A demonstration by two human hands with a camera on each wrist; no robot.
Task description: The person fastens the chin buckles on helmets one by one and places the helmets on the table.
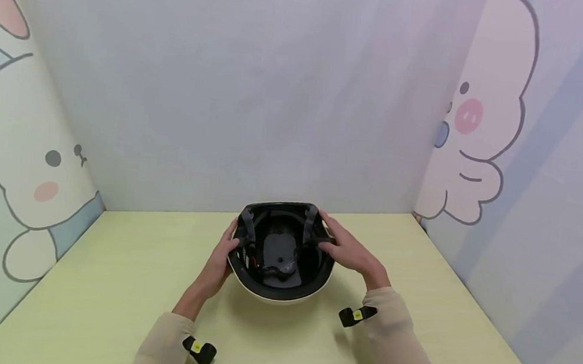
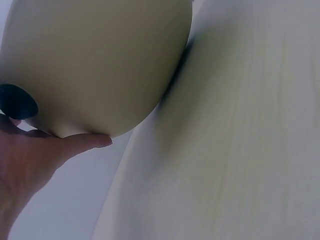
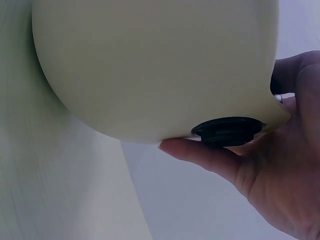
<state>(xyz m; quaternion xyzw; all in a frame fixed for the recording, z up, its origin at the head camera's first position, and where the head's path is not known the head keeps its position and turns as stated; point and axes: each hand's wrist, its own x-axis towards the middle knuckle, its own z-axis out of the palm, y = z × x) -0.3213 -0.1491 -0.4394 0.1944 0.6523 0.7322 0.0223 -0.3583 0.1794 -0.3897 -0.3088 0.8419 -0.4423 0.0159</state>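
Note:
A cream helmet (image 1: 278,293) is upside down over the table, its black lined inside facing up. Dark straps (image 1: 248,225) cross the inside near the far part of the rim. My left hand (image 1: 215,264) grips the helmet's left side, with the thumb at the rim. On the opposite side, my right hand (image 1: 352,252) holds the rim, thumb over the edge. Both wrist views show the smooth outer shell (image 2: 100,65) with fingers against it. A round black fitting (image 3: 230,131) on the shell lies beside the right hand's fingers.
The pale yellow table (image 1: 115,282) extends around the helmet. A plain light backdrop (image 1: 259,84) rises behind it, and cartoon-printed panels stand at the left (image 1: 9,176) and right (image 1: 491,108). Each sleeve carries a small black wrist device (image 1: 199,350).

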